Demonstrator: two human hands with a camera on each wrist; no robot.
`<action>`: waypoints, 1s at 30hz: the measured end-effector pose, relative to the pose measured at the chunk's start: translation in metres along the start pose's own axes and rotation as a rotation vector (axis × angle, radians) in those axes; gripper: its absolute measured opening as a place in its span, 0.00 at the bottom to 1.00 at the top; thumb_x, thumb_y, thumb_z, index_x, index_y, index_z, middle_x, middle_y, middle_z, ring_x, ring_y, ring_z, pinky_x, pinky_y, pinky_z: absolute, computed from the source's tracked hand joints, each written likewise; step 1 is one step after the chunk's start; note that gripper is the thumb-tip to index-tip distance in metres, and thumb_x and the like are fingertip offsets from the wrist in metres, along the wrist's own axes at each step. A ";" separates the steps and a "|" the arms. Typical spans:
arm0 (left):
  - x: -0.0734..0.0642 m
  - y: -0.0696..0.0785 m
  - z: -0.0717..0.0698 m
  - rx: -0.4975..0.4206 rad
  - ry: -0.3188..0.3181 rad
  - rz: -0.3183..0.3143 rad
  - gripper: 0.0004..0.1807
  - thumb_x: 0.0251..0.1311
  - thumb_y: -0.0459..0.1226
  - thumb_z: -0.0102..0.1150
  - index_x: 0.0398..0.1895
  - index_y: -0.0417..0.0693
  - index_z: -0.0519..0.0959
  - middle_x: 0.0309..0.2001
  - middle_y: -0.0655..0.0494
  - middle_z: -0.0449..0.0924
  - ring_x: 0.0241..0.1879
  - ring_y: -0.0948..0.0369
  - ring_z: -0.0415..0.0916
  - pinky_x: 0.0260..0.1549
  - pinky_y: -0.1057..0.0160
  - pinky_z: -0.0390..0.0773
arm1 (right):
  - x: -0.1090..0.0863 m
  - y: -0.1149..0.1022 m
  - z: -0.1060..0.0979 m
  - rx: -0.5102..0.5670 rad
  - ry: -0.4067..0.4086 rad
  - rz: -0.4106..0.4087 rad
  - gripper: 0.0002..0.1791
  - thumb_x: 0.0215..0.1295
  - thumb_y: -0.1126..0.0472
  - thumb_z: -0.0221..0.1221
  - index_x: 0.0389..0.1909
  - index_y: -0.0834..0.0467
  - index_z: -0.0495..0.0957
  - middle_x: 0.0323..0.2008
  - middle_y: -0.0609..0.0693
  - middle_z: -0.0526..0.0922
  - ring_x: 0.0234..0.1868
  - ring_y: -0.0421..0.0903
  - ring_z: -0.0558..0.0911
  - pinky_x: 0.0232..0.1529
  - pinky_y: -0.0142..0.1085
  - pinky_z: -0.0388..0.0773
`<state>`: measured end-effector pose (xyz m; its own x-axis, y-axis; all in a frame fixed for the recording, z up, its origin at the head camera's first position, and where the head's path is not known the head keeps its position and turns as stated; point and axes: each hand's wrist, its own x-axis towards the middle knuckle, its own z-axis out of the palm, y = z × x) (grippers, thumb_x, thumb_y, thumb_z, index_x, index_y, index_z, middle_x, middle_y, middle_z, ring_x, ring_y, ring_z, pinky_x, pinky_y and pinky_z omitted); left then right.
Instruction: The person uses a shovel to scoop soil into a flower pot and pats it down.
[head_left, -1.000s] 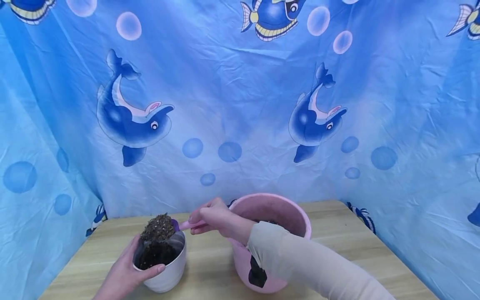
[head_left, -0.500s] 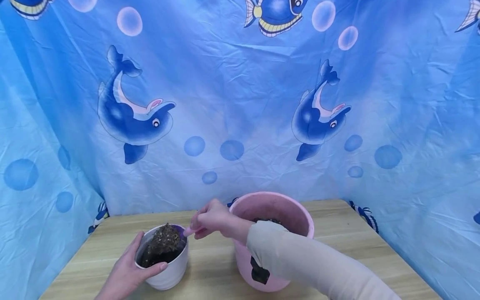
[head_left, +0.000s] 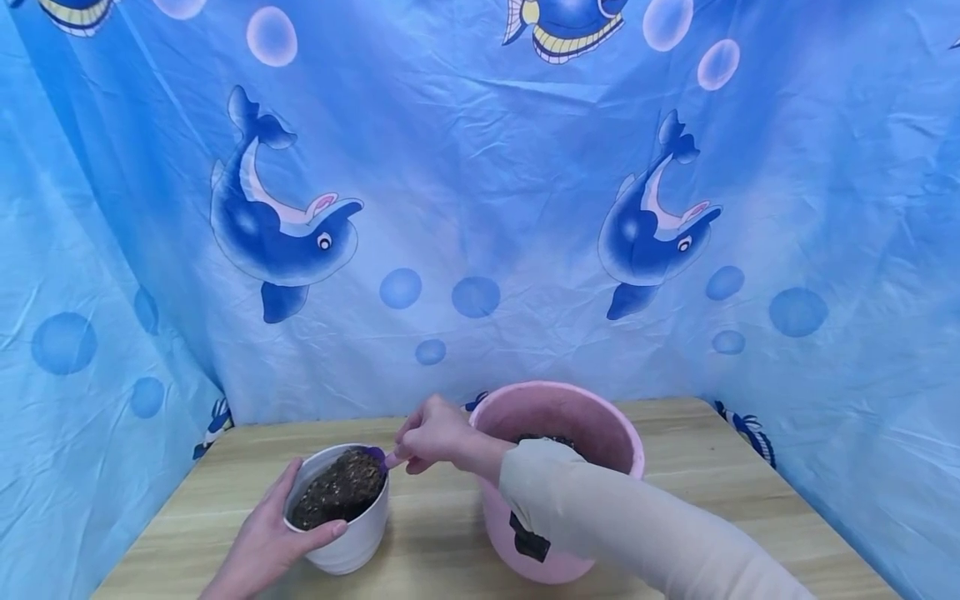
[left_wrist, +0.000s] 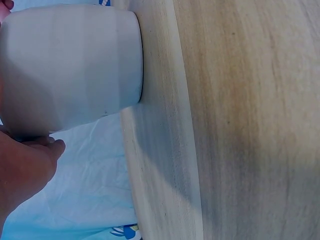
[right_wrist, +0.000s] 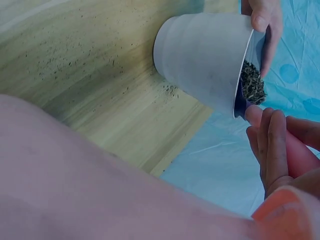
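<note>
In the head view a white flowerpot [head_left: 352,543] stands on the table at lower left. My left hand [head_left: 262,533] grips its left side, thumb along the near rim and fingers along the far side. Dark soil [head_left: 337,492] shows inside the pot. My right hand [head_left: 435,433] holds the pink handle of a small garden trowel [head_left: 377,455], whose purple blade dips in at the pot's right rim with soil over it. The right wrist view shows the fingers wrapped round the trowel's handle [right_wrist: 297,152]. Only the pot's outer wall [left_wrist: 75,70] shows in the left wrist view.
A large pink bucket [head_left: 600,429] with dark soil in it stands right of the pot, partly behind my right forearm [head_left: 600,500]. Soil crumbs [right_wrist: 70,60] lie scattered on the wooden table [head_left: 435,542]. A blue cloth with dolphins [head_left: 420,208] hangs behind and at the sides.
The loaded trowel has come down from above the pot into its mouth, tilting, and its heap of soil now sits inside the pot. The left hand keeps its grip; the view has shifted slightly.
</note>
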<state>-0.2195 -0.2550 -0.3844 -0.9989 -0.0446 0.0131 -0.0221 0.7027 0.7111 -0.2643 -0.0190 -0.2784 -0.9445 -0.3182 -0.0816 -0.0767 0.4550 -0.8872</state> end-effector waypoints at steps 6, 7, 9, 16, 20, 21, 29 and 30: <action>-0.001 0.002 0.000 0.009 0.016 0.038 0.69 0.43 0.57 0.73 0.76 0.37 0.36 0.71 0.26 0.46 0.67 0.30 0.50 0.62 0.31 0.55 | -0.003 -0.006 -0.006 -0.119 0.013 -0.068 0.01 0.50 0.70 0.69 0.25 0.63 0.86 0.27 0.48 0.87 0.20 0.43 0.84 0.22 0.32 0.81; -0.001 0.002 -0.001 0.008 0.014 0.037 0.69 0.43 0.57 0.73 0.76 0.37 0.36 0.71 0.26 0.46 0.67 0.30 0.50 0.62 0.31 0.55 | -0.004 -0.008 -0.007 -0.169 0.012 -0.092 0.04 0.50 0.68 0.69 0.21 0.62 0.85 0.23 0.48 0.86 0.19 0.42 0.84 0.20 0.31 0.79; 0.000 0.002 -0.001 0.009 0.006 0.024 0.69 0.43 0.58 0.72 0.76 0.37 0.36 0.71 0.27 0.45 0.67 0.31 0.49 0.62 0.32 0.55 | -0.005 -0.012 -0.008 -0.288 0.014 -0.139 0.11 0.52 0.65 0.69 0.14 0.58 0.81 0.16 0.45 0.83 0.16 0.39 0.81 0.16 0.28 0.73; 0.000 0.001 0.000 0.004 -0.005 0.001 0.69 0.44 0.58 0.72 0.76 0.38 0.35 0.71 0.27 0.45 0.67 0.32 0.49 0.62 0.32 0.55 | -0.007 -0.024 -0.003 -0.614 0.062 -0.235 0.22 0.47 0.68 0.59 0.03 0.50 0.62 0.05 0.39 0.54 0.10 0.36 0.52 0.10 0.27 0.48; -0.001 0.000 0.000 0.001 -0.008 -0.003 0.69 0.44 0.58 0.72 0.76 0.38 0.35 0.71 0.28 0.45 0.67 0.32 0.49 0.62 0.32 0.55 | -0.008 -0.030 -0.001 -0.710 0.052 -0.292 0.24 0.45 0.69 0.56 0.04 0.50 0.54 0.08 0.41 0.46 0.13 0.36 0.43 0.11 0.27 0.41; -0.001 0.000 0.000 -0.001 -0.010 -0.005 0.69 0.44 0.58 0.72 0.76 0.38 0.35 0.72 0.28 0.45 0.67 0.32 0.49 0.63 0.32 0.55 | -0.009 -0.032 0.000 -0.735 0.050 -0.307 0.24 0.45 0.69 0.56 0.04 0.51 0.53 0.08 0.41 0.45 0.13 0.36 0.43 0.11 0.27 0.41; -0.002 -0.001 0.001 -0.003 -0.013 0.007 0.69 0.44 0.58 0.71 0.76 0.40 0.34 0.72 0.28 0.45 0.67 0.32 0.50 0.63 0.32 0.55 | -0.019 -0.049 0.002 -0.957 0.037 -0.374 0.16 0.51 0.61 0.66 0.13 0.50 0.68 0.11 0.39 0.64 0.15 0.37 0.64 0.14 0.27 0.61; -0.002 -0.001 0.001 -0.001 -0.009 0.015 0.69 0.45 0.58 0.71 0.76 0.40 0.34 0.72 0.28 0.46 0.67 0.32 0.50 0.63 0.32 0.55 | -0.020 -0.050 0.003 -0.992 0.036 -0.393 0.14 0.51 0.59 0.67 0.16 0.50 0.71 0.13 0.39 0.68 0.18 0.37 0.68 0.16 0.27 0.64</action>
<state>-0.2172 -0.2548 -0.3856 -0.9995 -0.0277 0.0176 -0.0069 0.7022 0.7119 -0.2410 -0.0375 -0.2338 -0.8047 -0.5723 0.1577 -0.5881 0.8047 -0.0807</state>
